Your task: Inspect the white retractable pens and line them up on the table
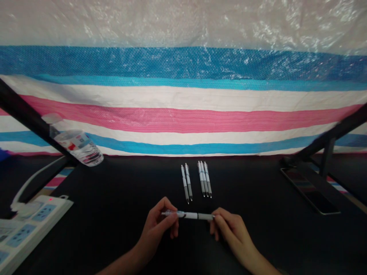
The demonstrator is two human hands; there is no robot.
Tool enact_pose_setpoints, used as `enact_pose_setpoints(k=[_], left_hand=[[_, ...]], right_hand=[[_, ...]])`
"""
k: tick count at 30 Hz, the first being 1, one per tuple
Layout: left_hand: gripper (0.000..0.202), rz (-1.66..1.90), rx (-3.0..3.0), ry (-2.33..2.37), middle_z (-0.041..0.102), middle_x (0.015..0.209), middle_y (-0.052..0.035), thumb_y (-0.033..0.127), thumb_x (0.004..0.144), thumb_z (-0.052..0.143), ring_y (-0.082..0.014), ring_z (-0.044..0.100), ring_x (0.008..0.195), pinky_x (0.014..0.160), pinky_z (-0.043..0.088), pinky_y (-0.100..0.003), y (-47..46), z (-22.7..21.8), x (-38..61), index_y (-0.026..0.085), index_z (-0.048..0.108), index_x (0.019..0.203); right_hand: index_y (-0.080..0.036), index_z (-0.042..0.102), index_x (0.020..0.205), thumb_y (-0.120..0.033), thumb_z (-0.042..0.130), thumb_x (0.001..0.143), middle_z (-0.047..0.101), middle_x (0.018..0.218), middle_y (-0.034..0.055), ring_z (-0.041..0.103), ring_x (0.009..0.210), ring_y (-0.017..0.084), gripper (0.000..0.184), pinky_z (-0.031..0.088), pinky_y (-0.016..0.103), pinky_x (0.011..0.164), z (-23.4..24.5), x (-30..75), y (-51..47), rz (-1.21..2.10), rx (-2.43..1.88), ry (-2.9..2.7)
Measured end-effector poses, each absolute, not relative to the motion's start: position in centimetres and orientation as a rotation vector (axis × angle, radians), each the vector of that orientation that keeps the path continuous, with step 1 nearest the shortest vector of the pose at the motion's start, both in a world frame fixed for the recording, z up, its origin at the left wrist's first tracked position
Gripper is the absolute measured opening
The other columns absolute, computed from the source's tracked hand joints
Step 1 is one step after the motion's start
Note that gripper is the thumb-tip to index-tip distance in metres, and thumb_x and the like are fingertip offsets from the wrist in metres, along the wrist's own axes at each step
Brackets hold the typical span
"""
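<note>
A white and grey click pen [191,215] is held level above the black table, stretched between both hands. My left hand [161,223] pinches its clip end between thumb and fingers. At the grey grip end, my right hand [229,226] closes thumb and fingertips around the tip, which is mostly hidden. Farther back lie two similar pens [186,182] side by side, tips toward me. Just right of that pair, a group of three pens [204,178] lies close together, pointing the same way.
A white power strip [40,229] with a plugged-in cable is at left. A water bottle [82,147] stands tilted in view at the back left. A dark phone [309,191] lies at right. Black frame bars [329,133] and a striped plastic sheet [183,120] bound the table [114,198].
</note>
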State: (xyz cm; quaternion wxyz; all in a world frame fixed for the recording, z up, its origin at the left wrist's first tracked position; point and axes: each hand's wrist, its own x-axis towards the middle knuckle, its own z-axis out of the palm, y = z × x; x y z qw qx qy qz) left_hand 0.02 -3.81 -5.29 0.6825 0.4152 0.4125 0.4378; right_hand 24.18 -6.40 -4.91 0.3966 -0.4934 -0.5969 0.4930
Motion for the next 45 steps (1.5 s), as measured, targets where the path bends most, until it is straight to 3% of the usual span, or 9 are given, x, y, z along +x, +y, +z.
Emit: enact_pose_setpoints(k=[3, 7, 11, 21, 24, 30, 38, 42, 45], left_hand=[[0.030, 0.982, 0.927, 0.932, 0.061, 0.056, 0.0028, 0.043, 0.082, 0.073, -0.0116, 0.055, 0.046, 0.044, 0.040, -0.021, -3.8, -5.3, 0.0, 0.018, 0.056, 0.082], [0.029, 0.983, 0.925, 0.932, 0.061, 0.056, 0.0031, 0.042, 0.082, 0.072, -0.0113, 0.055, 0.046, 0.044, 0.039, -0.020, -3.7, -5.3, 0.0, 0.018, 0.056, 0.082], [0.030, 1.001, 0.921, 0.939, 0.061, 0.054, 0.0033, 0.042, 0.082, 0.073, -0.0114, 0.054, 0.045, 0.043, 0.038, -0.020, -3.6, -5.4, 0.1, 0.018, 0.056, 0.081], [0.032, 0.983, 1.050, 0.923, 0.061, 0.059, 0.0020, 0.046, 0.083, 0.073, -0.0121, 0.055, 0.048, 0.047, 0.041, -0.022, -3.5, -4.7, 0.0, 0.017, 0.058, 0.087], [0.028, 1.006, 1.053, 0.868, 0.061, 0.061, 0.0021, 0.043, 0.087, 0.070, -0.0116, 0.054, 0.051, 0.051, 0.042, -0.023, -3.3, -4.9, 0.2, 0.018, 0.060, 0.092], [0.017, 1.089, 1.058, 0.699, 0.063, 0.084, -0.0036, 0.033, 0.084, 0.075, -0.0169, 0.059, 0.078, 0.073, 0.047, -0.029, -3.0, -5.4, 1.4, 0.017, 0.069, 0.086], [0.024, 1.066, 0.893, 0.795, 0.073, 0.079, -0.0060, 0.034, 0.076, 0.083, -0.0230, 0.068, 0.081, 0.078, 0.051, -0.034, -2.6, -5.7, 1.9, 0.016, 0.071, 0.086], [0.032, 1.095, 0.816, 0.831, 0.073, 0.085, -0.0054, 0.033, 0.075, 0.083, -0.0230, 0.071, 0.084, 0.082, 0.053, -0.035, -2.5, -5.4, 1.9, 0.017, 0.070, 0.100], [0.055, 1.140, 0.831, 0.852, 0.070, 0.087, -0.0019, 0.029, 0.079, 0.080, -0.0190, 0.071, 0.078, 0.079, 0.055, -0.033, -2.2, -5.0, 1.6, 0.022, 0.057, 0.129]], right_hand=[[-0.020, 0.060, 0.105, -0.047, 0.062, 0.093, 0.069, 0.077, 0.0025, 0.062, 0.056, 0.014, 0.029, 0.045, 0.025, 0.055, -4.9, 24.2, -6.4, 1.202, -1.279, -1.487], [-0.020, 0.063, 0.087, -0.045, 0.048, 0.100, 0.066, 0.069, 0.0024, 0.062, 0.057, 0.015, 0.032, 0.045, 0.026, 0.057, -5.1, 24.4, -6.4, 1.229, -1.277, -1.585], [-0.020, 0.063, 0.105, -0.044, 0.054, 0.097, 0.068, 0.076, 0.0033, 0.064, 0.064, 0.017, 0.027, 0.046, 0.027, 0.060, -4.9, 24.3, -6.4, 1.173, -1.322, -1.621], [-0.019, 0.055, 0.065, -0.058, 0.042, 0.099, 0.053, 0.056, -0.0008, 0.050, 0.048, 0.011, 0.053, 0.035, 0.022, 0.047, -5.1, 24.1, -6.4, 1.360, -1.290, -1.598], [-0.019, 0.055, 0.064, -0.061, 0.040, 0.098, 0.050, 0.053, -0.0018, 0.045, 0.045, 0.010, 0.056, 0.030, 0.022, 0.044, -5.3, 23.8, -6.4, 1.398, -1.306, -1.577], [-0.019, 0.061, 0.069, -0.051, 0.041, 0.100, 0.059, 0.062, 0.0011, 0.054, 0.057, 0.013, 0.050, 0.036, 0.022, 0.053, -4.6, 22.2, -6.8, 1.286, -1.222, -1.854], [-0.018, 0.061, 0.064, -0.058, 0.040, 0.099, 0.057, 0.055, 0.0004, 0.053, 0.052, 0.013, 0.057, 0.036, 0.023, 0.052, -5.0, 21.6, -7.0, 1.345, -1.276, -1.721], [-0.018, 0.067, 0.076, -0.060, 0.040, 0.098, 0.060, 0.057, 0.0009, 0.052, 0.053, 0.013, 0.055, 0.034, 0.024, 0.053, -4.9, 21.6, -6.9, 1.329, -1.270, -1.724], [-0.018, 0.070, 0.089, -0.057, 0.039, 0.100, 0.062, 0.062, 0.0012, 0.055, 0.058, 0.015, 0.051, 0.037, 0.025, 0.058, -4.4, 21.6, -6.8, 1.325, -1.256, -1.749]])
